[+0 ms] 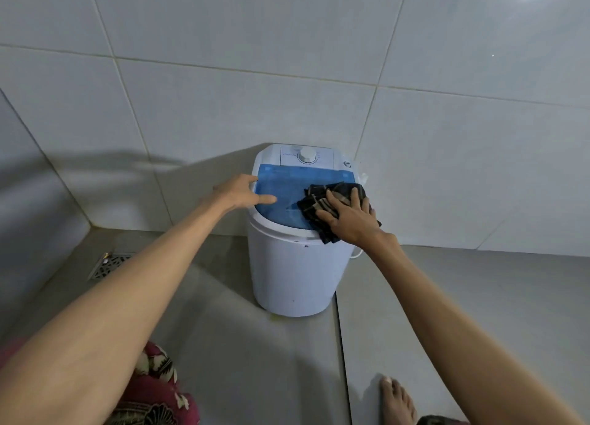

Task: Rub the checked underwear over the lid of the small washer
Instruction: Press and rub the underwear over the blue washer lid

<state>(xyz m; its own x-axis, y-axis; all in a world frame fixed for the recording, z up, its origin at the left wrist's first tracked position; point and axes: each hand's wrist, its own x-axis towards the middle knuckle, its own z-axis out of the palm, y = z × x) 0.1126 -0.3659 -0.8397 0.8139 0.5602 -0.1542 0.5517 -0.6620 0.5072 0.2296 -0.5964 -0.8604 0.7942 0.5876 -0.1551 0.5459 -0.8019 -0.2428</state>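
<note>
A small white washer stands on the floor against the tiled wall. Its translucent blue lid is closed. The dark checked underwear lies bunched on the lid's right side and hangs a little over the front right rim. My right hand presses flat on the cloth, fingers spread over it. Resting on the lid's left edge is my left hand, fingers apart, holding nothing.
A white dial sits on the control panel behind the lid. A metal floor drain lies at the left. A white cord loops at the washer's right. My bare foot stands at the lower right.
</note>
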